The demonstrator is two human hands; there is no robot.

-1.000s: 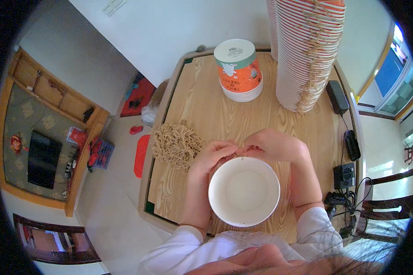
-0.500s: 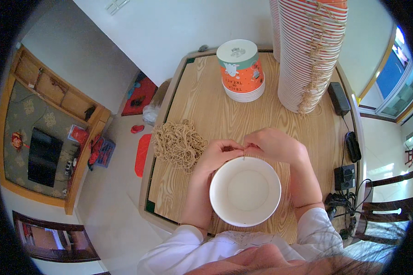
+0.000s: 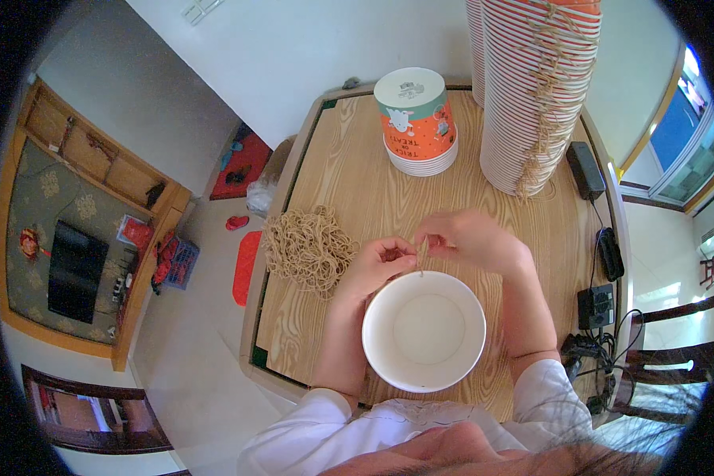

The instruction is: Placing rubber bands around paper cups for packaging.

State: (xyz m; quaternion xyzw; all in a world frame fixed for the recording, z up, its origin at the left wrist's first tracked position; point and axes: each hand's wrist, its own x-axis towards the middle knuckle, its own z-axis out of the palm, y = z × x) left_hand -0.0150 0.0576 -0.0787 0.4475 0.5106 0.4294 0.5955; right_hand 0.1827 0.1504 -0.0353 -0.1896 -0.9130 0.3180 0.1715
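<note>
A white paper bucket (image 3: 424, 333) stands in front of me with its mouth facing up and its inside bare. At its far rim a short piece of tan twine (image 3: 423, 255) rises between my hands. My left hand (image 3: 382, 263) pinches the twine from the left, its fingers bent just beyond the rim. From the right, my right hand (image 3: 470, 239) holds the twine between thumb and fingers, a little higher. The lower twine and where it joins the bucket are partly hidden by the rim and fingers. Left of my left hand lies a loose heap of twine (image 3: 309, 250).
A tall stack of nested buckets (image 3: 523, 111), with twine along its side, stands at the table's back right. Beside it is a short upside-down stack of orange printed buckets (image 3: 416, 131). Black adapters (image 3: 595, 308) and cables line the right edge of the wooden table (image 3: 357, 182).
My fingers have drawn slightly apart beyond the rim, and more of the twine now shows between them. My right hand has moved up and away a little. The bucket has stayed in place.
</note>
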